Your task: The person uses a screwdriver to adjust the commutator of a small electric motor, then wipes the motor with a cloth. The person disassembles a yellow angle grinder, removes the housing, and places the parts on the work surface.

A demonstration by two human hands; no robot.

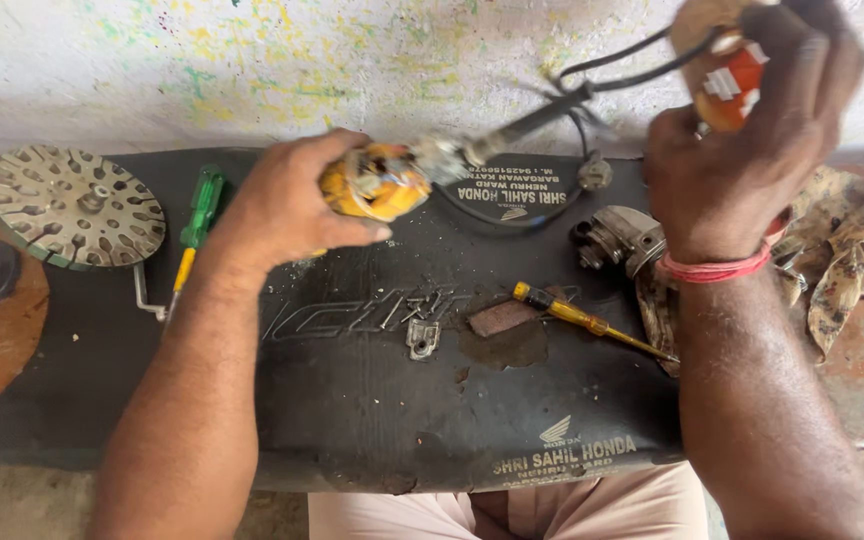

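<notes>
- At far left, a slotted metal disc (74, 207) lies on the black rubber mat (352, 400); a green-handled screwdriver (197, 222) lies just beside it.
- Your left hand (287, 205) holds the yellow motor body (374, 182) above the mat, fingers clamped around it.
- A yellow-handled screwdriver (587, 320) lies mid-mat, near a grey gear housing (624, 238).
- Your right hand (742, 140) is raised, fingers closed on an orange-and-white part (730, 85) with a black cable (602, 80).

Soft even daylight, faint shadows, raised right hand (742, 130) slightly motion-blurred, centre sharp
</notes>
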